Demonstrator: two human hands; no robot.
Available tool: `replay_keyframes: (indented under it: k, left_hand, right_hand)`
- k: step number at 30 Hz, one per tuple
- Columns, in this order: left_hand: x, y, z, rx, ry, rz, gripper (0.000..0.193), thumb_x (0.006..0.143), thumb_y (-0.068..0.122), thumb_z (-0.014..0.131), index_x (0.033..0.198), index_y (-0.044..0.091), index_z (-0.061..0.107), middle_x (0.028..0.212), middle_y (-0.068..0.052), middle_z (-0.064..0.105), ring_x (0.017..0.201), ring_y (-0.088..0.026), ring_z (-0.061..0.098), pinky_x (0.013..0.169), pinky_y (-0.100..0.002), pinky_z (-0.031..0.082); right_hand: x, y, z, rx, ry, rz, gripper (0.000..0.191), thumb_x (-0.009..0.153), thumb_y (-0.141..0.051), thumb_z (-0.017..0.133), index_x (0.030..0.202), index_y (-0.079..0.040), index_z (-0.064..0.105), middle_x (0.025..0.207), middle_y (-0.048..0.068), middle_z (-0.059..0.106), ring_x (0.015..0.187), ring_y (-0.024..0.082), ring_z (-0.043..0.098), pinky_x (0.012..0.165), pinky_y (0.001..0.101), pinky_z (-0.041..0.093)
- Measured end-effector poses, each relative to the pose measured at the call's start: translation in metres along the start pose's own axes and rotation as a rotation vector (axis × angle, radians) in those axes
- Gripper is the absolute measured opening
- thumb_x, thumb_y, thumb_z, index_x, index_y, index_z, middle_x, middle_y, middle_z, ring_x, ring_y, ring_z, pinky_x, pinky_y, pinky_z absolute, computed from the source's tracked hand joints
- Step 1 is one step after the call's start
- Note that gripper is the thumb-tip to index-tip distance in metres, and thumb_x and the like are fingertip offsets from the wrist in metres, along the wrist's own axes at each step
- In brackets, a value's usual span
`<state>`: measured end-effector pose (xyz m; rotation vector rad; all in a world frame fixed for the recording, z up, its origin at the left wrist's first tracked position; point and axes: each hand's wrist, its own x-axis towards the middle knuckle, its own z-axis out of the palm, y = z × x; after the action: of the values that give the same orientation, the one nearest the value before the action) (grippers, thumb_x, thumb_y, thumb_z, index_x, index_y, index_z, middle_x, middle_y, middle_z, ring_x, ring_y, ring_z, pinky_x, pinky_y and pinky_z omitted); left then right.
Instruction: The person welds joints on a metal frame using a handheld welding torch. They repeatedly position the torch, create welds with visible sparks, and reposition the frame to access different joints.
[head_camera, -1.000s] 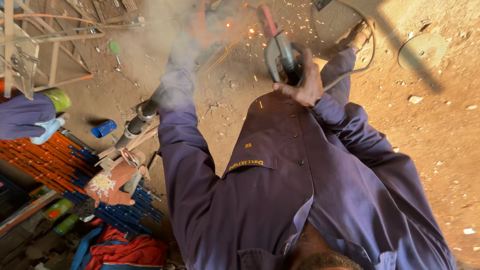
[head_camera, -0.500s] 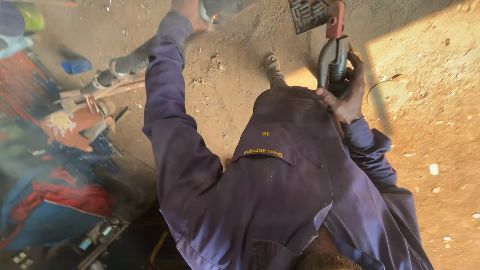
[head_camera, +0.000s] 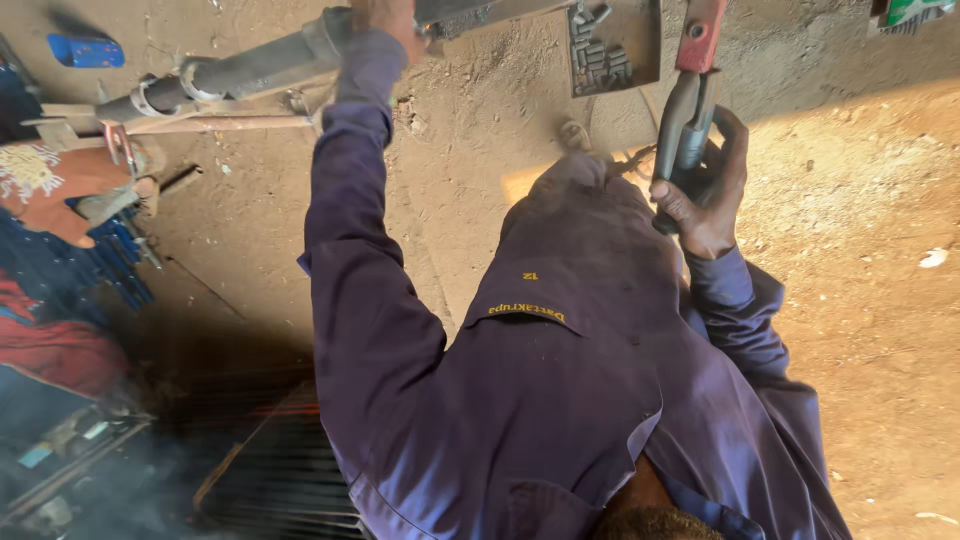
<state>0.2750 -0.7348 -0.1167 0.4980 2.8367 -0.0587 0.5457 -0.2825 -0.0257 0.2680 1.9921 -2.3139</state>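
Observation:
My left hand (head_camera: 388, 20) reaches forward at the top edge and grips the end of a long grey metal pipe (head_camera: 240, 72) that lies across the dirt floor. My right hand (head_camera: 705, 195) is closed around the grey body of a hand-held power tool (head_camera: 685, 120) with a red part at its far end, held upright above my knee. No sparks come from the tool. My purple coverall sleeves and chest fill the middle of the view.
A dark tray of small metal pieces (head_camera: 640, 50) lies on the ground just beyond the tool. A blue object (head_camera: 85, 50) sits at the top left. Orange, red and blue clutter (head_camera: 60, 190) lines the left edge. Thin smoke hangs at the bottom left.
Sparks and smoke near the pipe have stopped. My right hand has drawn the tool back and turned it upright. My left hand stays on the pipe, and the view has shifted closer.

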Motion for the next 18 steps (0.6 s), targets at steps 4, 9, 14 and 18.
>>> replay_keyframes:
  k: [4, 9, 14, 18]
  left_hand:
    - [-0.036, 0.100, 0.016, -0.588, 0.254, 0.235, 0.067, 0.095, 0.024, 0.084, 0.149, 0.004, 0.050, 0.141, -0.018, 0.058, 0.132, -0.035, 0.058, 0.114, -0.046, 0.048]
    - [-0.106, 0.247, 0.035, -1.141, -0.156, 0.401, 0.066, 0.086, 0.036, 0.082, 0.139, 0.008, 0.056, 0.129, -0.018, 0.065, 0.122, -0.030, 0.062, 0.103, -0.043, 0.050]
    - [-0.115, 0.276, 0.068, -1.183, -0.150, 0.298, 0.032, 0.088, 0.024, 0.073, 0.117, 0.010, 0.069, 0.116, -0.019, 0.073, 0.104, -0.033, 0.072, 0.091, -0.043, 0.057]
    - [-0.128, 0.231, 0.130, -1.415, 0.098, 0.166, 0.037, 0.084, 0.013, 0.068, 0.120, 0.008, 0.063, 0.112, -0.015, 0.073, 0.101, -0.031, 0.075, 0.089, -0.038, 0.059]
  right_hand:
    - [0.021, -0.030, 0.033, 0.185, -0.027, -0.029, 0.108, 0.088, -0.044, 0.093, 0.160, -0.007, 0.023, 0.111, 0.012, 0.062, 0.085, 0.018, 0.067, 0.077, 0.0329, 0.057]
    - [0.067, -0.056, 0.084, 0.440, -0.220, -0.127, 0.097, 0.092, -0.037, 0.091, 0.158, -0.008, 0.025, 0.108, 0.014, 0.057, 0.081, 0.022, 0.063, 0.074, 0.0355, 0.058]
    - [0.106, -0.082, 0.117, 0.510, -0.353, -0.177, 0.096, 0.094, -0.034, 0.087, 0.158, -0.014, 0.019, 0.115, 0.018, 0.059, 0.083, 0.026, 0.069, 0.068, 0.0364, 0.060]
    - [0.131, -0.102, 0.125, 0.448, -0.445, -0.144, 0.099, 0.097, -0.033, 0.088, 0.163, -0.016, 0.016, 0.118, 0.018, 0.059, 0.084, 0.026, 0.067, 0.071, 0.0371, 0.061]
